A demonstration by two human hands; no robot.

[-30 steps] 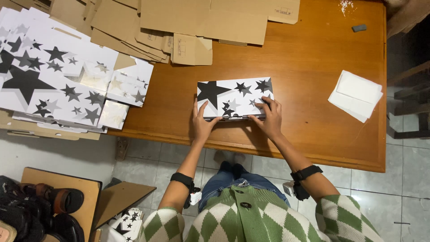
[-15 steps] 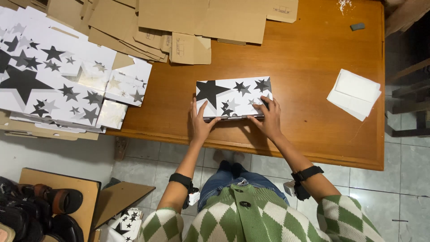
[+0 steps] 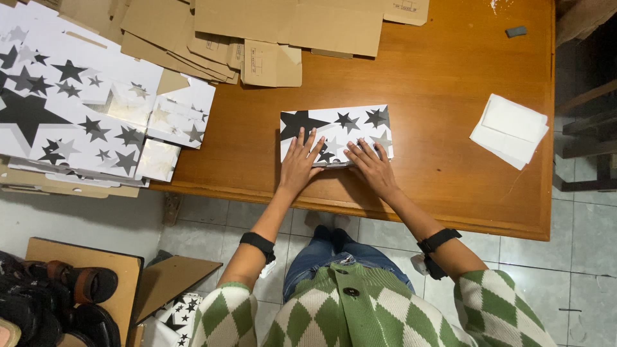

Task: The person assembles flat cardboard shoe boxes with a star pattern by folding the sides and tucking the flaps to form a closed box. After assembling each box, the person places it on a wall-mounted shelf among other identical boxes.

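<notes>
A white box with black and grey stars [image 3: 347, 122] lies on the wooden table [image 3: 450, 83], near its front edge. My left hand [image 3: 299, 162] rests flat on the box's near left part, fingers spread. My right hand [image 3: 371, 166] lies flat on the near right part, fingers spread toward the far side. Both palms press down on the box's top; neither hand grips anything. Black bands sit on both forearms.
A stack of flat star-printed cartons [image 3: 77, 115] covers the table's left end. Plain brown cardboard sheets [image 3: 283, 26] lie along the far side. White folded paper [image 3: 511, 132] sits at the right. A small grey object [image 3: 515, 31] lies far right. Shoes [image 3: 58, 295] are on the floor.
Both hands have slid from gripping the box's near edge and corners to lying flat on its top. The box stays in place.
</notes>
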